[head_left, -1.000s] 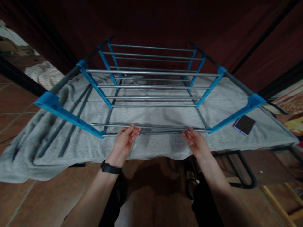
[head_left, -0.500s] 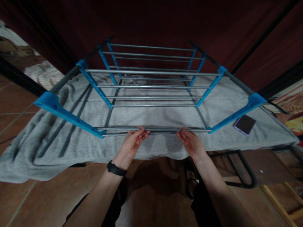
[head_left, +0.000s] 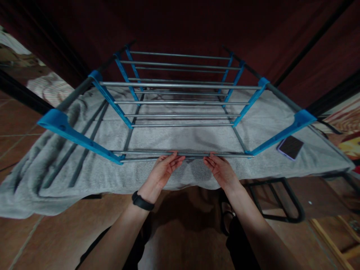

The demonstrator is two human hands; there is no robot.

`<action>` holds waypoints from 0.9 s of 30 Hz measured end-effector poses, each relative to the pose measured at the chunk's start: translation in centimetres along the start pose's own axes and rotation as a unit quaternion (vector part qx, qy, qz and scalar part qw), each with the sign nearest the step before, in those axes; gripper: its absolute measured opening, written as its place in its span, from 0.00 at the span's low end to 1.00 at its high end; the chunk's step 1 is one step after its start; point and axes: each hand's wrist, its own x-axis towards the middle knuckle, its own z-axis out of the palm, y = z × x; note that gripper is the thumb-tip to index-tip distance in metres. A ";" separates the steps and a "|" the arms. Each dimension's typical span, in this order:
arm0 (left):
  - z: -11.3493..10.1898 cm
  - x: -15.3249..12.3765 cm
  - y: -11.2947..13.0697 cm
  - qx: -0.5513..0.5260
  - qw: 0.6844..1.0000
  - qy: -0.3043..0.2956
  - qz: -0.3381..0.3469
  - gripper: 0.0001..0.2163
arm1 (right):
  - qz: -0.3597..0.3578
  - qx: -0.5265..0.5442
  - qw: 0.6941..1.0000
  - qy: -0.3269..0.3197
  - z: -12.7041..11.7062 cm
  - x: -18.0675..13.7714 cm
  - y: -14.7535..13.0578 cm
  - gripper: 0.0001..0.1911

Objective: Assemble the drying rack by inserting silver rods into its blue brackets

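Observation:
A rack with blue plastic end brackets [head_left: 81,138] and grey metal tubes lies on a grey blanket [head_left: 180,138]. Two thin metal rods [head_left: 194,155] run close together across its near end, between the left and right brackets. My left hand [head_left: 164,168] pinches these rods left of their middle, thumb on top. Closer to the right bracket [head_left: 281,135], my right hand [head_left: 221,168] pinches them with thumb and fingers. A short gap separates the hands. My fingers partly hide the rods, so whether each hand grips one or both is unclear.
Two loose dark tubes [head_left: 88,144] lie on the blanket at left. A phone [head_left: 290,147] rests right of the rack. Beyond it hangs a dark red curtain [head_left: 180,22]. A black metal frame [head_left: 281,198] stands below the bed edge at right.
My hands have slid closer together along the rods, the left one to the right and the right one to the left. The rack is almost unmoved.

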 end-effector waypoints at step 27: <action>-0.5 0.2 1.1 0.003 1.000 0.023 -0.004 0.05 | 0.015 0.037 0.995 0.094 -3.2 1.1 -4.6 0.07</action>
